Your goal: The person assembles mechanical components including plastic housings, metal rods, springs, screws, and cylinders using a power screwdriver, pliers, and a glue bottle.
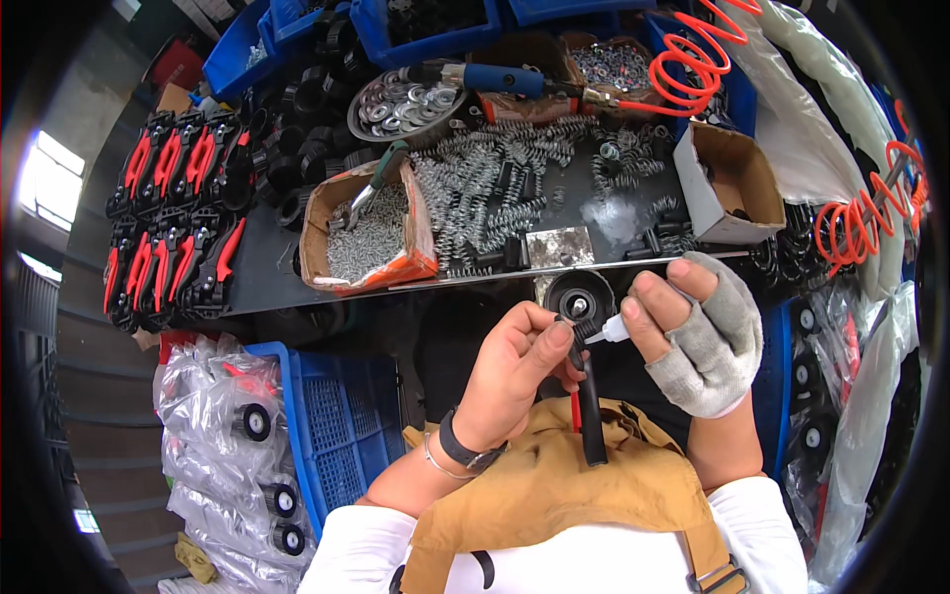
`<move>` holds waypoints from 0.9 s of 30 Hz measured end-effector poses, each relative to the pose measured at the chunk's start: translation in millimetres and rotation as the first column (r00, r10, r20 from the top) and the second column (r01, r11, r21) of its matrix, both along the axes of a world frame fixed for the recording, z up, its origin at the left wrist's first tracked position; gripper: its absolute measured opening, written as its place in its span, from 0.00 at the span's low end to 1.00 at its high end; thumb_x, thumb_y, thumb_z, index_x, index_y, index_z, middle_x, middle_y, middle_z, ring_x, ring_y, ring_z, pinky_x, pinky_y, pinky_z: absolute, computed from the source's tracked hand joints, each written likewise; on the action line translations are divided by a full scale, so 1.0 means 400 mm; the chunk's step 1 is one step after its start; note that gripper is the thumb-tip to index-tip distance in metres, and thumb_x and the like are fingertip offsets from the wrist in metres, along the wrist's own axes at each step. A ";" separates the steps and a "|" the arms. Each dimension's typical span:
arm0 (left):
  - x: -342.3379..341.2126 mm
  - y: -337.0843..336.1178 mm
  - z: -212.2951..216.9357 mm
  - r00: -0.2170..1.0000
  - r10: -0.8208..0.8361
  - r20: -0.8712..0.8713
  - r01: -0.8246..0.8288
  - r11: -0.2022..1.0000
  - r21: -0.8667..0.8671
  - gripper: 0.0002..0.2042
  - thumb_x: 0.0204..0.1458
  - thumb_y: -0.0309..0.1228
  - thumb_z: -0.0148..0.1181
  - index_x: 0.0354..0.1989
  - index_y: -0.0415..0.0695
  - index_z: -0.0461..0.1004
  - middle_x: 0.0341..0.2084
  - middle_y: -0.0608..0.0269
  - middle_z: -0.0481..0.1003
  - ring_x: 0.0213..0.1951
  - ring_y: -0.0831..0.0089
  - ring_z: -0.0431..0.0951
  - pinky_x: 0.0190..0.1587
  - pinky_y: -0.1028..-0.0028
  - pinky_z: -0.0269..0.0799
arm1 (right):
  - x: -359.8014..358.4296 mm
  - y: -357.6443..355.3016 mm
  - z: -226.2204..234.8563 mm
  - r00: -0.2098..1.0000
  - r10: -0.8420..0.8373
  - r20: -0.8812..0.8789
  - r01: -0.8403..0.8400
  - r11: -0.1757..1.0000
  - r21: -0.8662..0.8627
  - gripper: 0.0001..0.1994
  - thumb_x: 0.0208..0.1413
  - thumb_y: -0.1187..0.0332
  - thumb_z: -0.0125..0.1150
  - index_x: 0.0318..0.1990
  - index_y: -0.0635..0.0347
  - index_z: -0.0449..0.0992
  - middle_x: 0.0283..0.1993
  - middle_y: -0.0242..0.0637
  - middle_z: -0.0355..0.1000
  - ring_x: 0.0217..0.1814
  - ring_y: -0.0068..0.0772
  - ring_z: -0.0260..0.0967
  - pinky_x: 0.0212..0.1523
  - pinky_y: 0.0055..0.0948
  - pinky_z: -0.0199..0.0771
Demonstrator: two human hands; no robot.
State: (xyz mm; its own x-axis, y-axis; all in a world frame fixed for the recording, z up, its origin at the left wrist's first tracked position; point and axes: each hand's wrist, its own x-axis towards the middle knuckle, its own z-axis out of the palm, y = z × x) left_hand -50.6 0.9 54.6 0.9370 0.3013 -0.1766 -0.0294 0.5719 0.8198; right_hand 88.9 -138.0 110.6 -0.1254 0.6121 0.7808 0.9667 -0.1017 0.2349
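Observation:
My left hand (510, 366), with a watch on its wrist, pinches a black part with a long black handle (591, 416) and a strip of red beside it. The handle points down in front of my tan apron (564, 485). My right hand (698, 346), in a grey glove with bare fingertips, grips a small white squeeze bottle (614, 329) with a pointed nozzle. Its tip is at the head of the black part, close to my left fingertips; whether they touch I cannot tell. Most of the bottle is hidden in my palm. Just beyond stands a round black cup-shaped piece (579, 302).
The dark bench holds a box of small screws (371, 243) with green-handled pliers, loose springs (485, 188), a bowl of washers (406, 104), a blue air screwdriver (500, 79) and a white carton (727, 183). Red-and-black tools (173, 218) lie left. A blue crate (346, 426) stands below.

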 end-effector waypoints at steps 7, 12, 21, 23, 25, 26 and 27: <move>0.009 -0.001 -0.001 1.000 -0.016 0.017 0.016 1.000 0.009 0.17 0.58 0.44 0.56 0.40 0.41 0.65 0.29 0.58 0.76 0.29 0.74 0.77 0.31 0.75 0.73 | 0.004 -0.008 0.002 1.000 -0.030 0.005 0.030 1.000 0.008 0.12 0.38 0.76 0.64 0.34 0.55 0.78 0.40 0.33 0.74 0.50 0.39 0.69 0.38 0.35 0.79; 0.002 0.006 -0.001 0.999 0.039 0.025 -0.040 0.999 0.021 0.18 0.57 0.42 0.58 0.42 0.40 0.66 0.31 0.58 0.76 0.30 0.74 0.77 0.33 0.75 0.74 | 0.046 0.041 -0.029 0.733 -0.224 -0.643 0.166 0.975 -0.150 0.17 0.37 0.75 0.65 0.40 0.57 0.77 0.42 0.38 0.73 0.47 0.46 0.70 0.48 0.37 0.71; 0.000 0.054 0.057 0.963 0.226 0.143 -0.268 0.798 0.540 0.23 0.45 0.22 0.67 0.51 0.38 0.70 0.44 0.61 0.74 0.42 0.75 0.73 0.46 0.74 0.71 | 0.378 0.272 -0.140 0.495 -0.444 -0.747 0.266 0.896 -0.357 0.21 0.46 0.56 0.66 0.43 0.62 0.75 0.41 0.48 0.75 0.49 0.51 0.71 0.50 0.41 0.69; 0.022 0.084 0.086 0.976 0.143 0.166 -0.202 0.298 0.933 0.23 0.41 0.24 0.68 0.49 0.40 0.73 0.44 0.60 0.75 0.43 0.68 0.73 0.48 0.70 0.69 | 0.381 0.294 -0.139 0.497 -0.637 -0.589 0.337 0.767 -0.546 0.20 0.46 0.56 0.66 0.42 0.60 0.74 0.43 0.47 0.75 0.50 0.49 0.71 0.51 0.42 0.69; 0.057 0.096 0.094 0.987 -0.032 0.158 -0.158 0.002 0.987 0.23 0.38 0.29 0.69 0.47 0.42 0.74 0.42 0.55 0.74 0.43 0.56 0.71 0.49 0.65 0.67 | 0.381 0.296 -0.138 0.483 -0.659 -0.577 0.336 0.748 -0.572 0.20 0.46 0.56 0.66 0.42 0.59 0.74 0.43 0.46 0.75 0.50 0.49 0.71 0.51 0.42 0.69; 0.074 0.094 0.091 0.988 -0.068 0.136 -0.139 -0.038 0.990 0.22 0.38 0.30 0.69 0.46 0.42 0.75 0.40 0.57 0.74 0.43 0.58 0.71 0.48 0.64 0.68 | 0.373 0.306 -0.134 0.468 -0.676 -0.570 0.335 0.732 -0.593 0.20 0.46 0.56 0.67 0.42 0.58 0.74 0.42 0.45 0.75 0.50 0.48 0.72 0.51 0.42 0.69; 0.082 0.098 0.093 0.992 -0.105 0.070 -0.079 -0.080 0.994 0.21 0.38 0.30 0.69 0.45 0.42 0.75 0.39 0.58 0.74 0.43 0.58 0.70 0.48 0.64 0.68 | 0.361 0.310 -0.126 0.497 -0.706 -0.504 0.378 0.699 -0.607 0.20 0.46 0.54 0.66 0.42 0.57 0.74 0.43 0.44 0.75 0.50 0.47 0.72 0.50 0.42 0.69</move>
State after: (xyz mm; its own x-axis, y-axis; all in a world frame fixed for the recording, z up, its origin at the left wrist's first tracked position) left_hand -17.7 40.2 91.8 0.9232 0.0525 0.3807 -0.1554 -0.8550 0.4947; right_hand 233.2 -13.9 60.1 0.7787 0.6035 0.1715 0.6258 -0.7275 -0.2813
